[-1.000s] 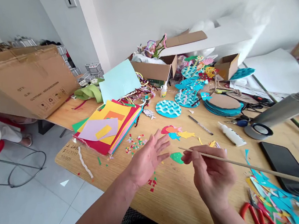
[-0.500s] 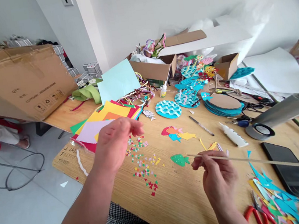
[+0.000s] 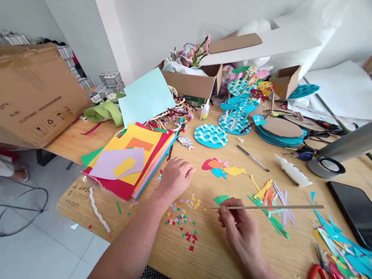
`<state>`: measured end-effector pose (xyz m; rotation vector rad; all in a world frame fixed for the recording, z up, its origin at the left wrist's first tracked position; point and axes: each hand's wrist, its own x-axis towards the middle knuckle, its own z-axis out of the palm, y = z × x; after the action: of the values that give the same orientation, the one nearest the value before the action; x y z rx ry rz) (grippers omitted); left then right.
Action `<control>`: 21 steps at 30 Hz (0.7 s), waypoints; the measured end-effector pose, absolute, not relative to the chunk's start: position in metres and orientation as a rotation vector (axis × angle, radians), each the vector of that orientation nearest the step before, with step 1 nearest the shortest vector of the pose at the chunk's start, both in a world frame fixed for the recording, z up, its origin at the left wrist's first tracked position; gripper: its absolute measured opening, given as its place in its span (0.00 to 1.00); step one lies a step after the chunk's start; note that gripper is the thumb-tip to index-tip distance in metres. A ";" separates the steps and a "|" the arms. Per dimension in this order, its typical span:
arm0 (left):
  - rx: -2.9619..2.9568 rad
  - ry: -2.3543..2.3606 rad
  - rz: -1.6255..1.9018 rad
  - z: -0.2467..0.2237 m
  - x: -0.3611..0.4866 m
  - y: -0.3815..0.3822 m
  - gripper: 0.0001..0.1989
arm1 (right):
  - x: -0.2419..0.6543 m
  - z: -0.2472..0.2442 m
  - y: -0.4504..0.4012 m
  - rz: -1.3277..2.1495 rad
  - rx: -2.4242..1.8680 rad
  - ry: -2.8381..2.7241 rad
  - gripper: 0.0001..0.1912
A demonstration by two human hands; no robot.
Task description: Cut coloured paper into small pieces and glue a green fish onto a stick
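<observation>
Pinched in my right hand [image 3: 238,227] is a thin, pale stick [image 3: 285,207], lying nearly level with its narrow tip pointing left. That hand partly covers a green paper fish [image 3: 220,200] on the table. My left hand [image 3: 177,176] is over the table further left, back up, with its fingers curled together; what they hold, if anything, is hidden. Below it lie small scattered paper dots and bits [image 3: 179,216]. Beyond my hands are a yellow paper fish [image 3: 235,171], a blue one [image 3: 219,173], and red and pink ones overlapping.
Coloured paper sheets [image 3: 120,162] are stacked at left. At right are paper strips [image 3: 272,201], a white glue bottle [image 3: 293,170], a black phone [image 3: 365,220], a metal flask [image 3: 359,140] and red-handled pliers [image 3: 320,273] beside blue scraps. Round wavy blue discs [image 3: 210,136] lie further back.
My right hand has moved left with the stick, now partly over the green fish. My left hand has moved right and lower, toward the table. The paper strips have come into fuller view.
</observation>
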<state>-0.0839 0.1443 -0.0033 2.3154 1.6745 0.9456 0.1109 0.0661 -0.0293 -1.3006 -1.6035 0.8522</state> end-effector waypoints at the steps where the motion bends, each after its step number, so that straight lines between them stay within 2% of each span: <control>1: 2.327 1.674 0.935 -0.005 -0.083 0.143 0.08 | 0.111 -0.032 0.066 0.787 -1.285 -1.689 0.06; 6: 2.337 1.738 0.918 -0.007 -0.083 0.143 0.11 | 0.108 -0.040 0.069 0.536 -1.218 -1.933 0.05; 21: 2.297 1.715 0.942 -0.007 -0.084 0.143 0.11 | 0.105 -0.040 0.072 0.524 -1.187 -1.974 0.04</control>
<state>-0.0838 0.1432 -0.0066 2.2969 1.7153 0.9416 0.1053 0.0716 -0.0398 -1.1873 -1.9743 0.5245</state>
